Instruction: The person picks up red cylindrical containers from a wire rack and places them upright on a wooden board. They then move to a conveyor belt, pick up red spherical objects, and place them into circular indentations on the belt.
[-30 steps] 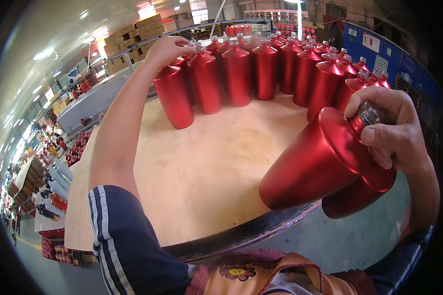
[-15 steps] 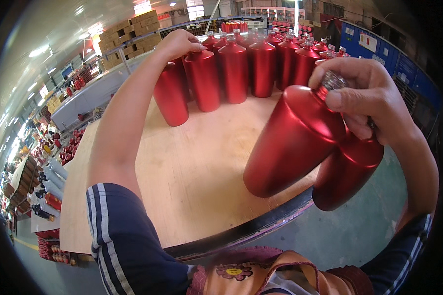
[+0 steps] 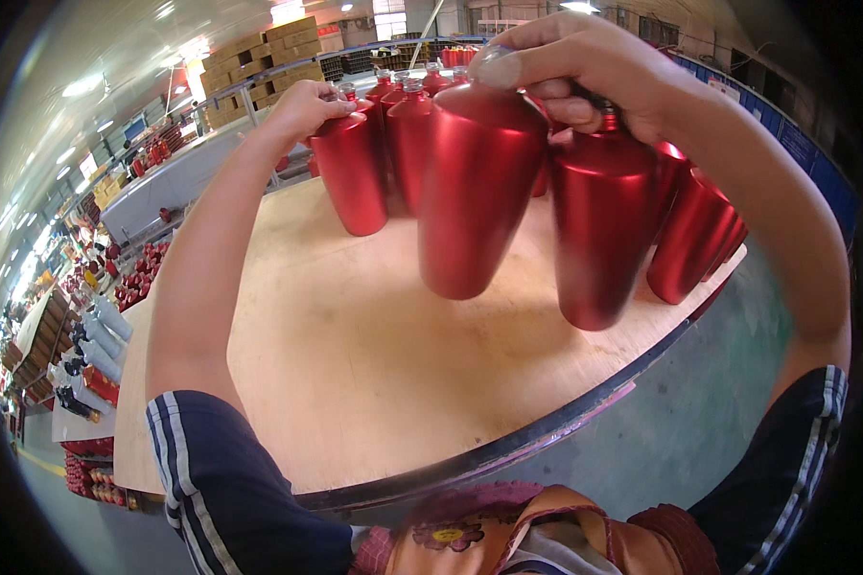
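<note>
Two red bottles (image 3: 537, 192) hang side by side above the round wooden table (image 3: 355, 364), both pinched by their necks in the closed fingers of the right hand (image 3: 585, 67). Farther back, the left hand (image 3: 307, 105) grips the top of one standing red bottle (image 3: 353, 177). Behind it stand more red bottles (image 3: 412, 125) close together; I cannot count them all.

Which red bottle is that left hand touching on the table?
Start at the round wooden table, then find the row of shiny red metal bottles along its far edge. The left hand rests on the nearest bottle, at the row's left end.
</note>
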Motion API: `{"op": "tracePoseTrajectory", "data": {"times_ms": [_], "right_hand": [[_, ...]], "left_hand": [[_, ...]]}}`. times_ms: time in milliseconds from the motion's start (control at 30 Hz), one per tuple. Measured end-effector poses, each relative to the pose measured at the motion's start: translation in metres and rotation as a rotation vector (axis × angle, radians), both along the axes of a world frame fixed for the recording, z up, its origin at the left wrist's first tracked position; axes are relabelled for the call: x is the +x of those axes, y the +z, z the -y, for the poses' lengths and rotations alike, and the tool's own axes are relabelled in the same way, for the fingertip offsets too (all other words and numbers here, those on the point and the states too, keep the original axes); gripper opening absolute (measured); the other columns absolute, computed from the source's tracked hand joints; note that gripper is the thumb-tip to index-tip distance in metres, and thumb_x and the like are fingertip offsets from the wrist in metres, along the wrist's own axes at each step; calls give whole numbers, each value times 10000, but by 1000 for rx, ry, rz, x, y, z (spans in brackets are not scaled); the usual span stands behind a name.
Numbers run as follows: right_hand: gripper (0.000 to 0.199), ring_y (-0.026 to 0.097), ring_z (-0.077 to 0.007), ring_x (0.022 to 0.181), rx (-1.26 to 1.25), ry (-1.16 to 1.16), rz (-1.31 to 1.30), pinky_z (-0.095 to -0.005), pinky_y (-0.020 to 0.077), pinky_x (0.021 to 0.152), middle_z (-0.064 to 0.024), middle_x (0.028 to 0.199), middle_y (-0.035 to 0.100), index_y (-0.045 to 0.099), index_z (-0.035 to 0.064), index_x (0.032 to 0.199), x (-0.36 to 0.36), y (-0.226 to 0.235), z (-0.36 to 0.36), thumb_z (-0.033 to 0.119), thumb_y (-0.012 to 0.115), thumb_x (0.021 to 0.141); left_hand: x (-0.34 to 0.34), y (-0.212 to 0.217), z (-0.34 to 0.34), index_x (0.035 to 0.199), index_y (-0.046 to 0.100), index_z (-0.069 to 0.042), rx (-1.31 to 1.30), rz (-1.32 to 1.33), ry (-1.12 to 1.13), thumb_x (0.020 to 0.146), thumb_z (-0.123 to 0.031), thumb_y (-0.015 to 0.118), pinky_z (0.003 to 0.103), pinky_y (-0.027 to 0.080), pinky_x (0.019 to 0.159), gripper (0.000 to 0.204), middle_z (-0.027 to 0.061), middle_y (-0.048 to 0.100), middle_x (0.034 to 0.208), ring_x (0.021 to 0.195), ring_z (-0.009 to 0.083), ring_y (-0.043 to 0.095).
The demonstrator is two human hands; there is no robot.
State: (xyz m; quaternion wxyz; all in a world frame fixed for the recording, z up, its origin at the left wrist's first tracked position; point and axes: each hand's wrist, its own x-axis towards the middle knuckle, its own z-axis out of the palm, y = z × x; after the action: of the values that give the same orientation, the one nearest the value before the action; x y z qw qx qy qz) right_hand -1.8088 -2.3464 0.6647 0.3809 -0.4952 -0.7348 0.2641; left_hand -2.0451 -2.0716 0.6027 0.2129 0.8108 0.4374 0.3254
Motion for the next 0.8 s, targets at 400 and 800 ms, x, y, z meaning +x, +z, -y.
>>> {"op": "tracePoseTrajectory", "data": {"times_ms": [400, 800], "right_hand": [[178, 389, -97, 466, -66, 105, 44, -252, 314, 460, 9, 524, 437, 665, 30, 854, -7, -12, -90, 207, 668, 861], [277, 447, -104, 435, 68, 200, -359, -365, 577, 509, -40, 541, 471, 574, -15, 695, -25, -28, -176, 171, 740, 815]], "left_hand": [[18, -10, 98, 1269, 526, -27, -75, 320, -695, 722, -271, 827, 318, 481, 921, 671, 71, 632, 1172, 1070, 164, 597], [-5, -63, 125, 1251, 563, -85, -4, 433, -356, 719, -175, 818, 315, 475, 925, 597, 57, 629, 1142, 1028, 153, 596]]}}
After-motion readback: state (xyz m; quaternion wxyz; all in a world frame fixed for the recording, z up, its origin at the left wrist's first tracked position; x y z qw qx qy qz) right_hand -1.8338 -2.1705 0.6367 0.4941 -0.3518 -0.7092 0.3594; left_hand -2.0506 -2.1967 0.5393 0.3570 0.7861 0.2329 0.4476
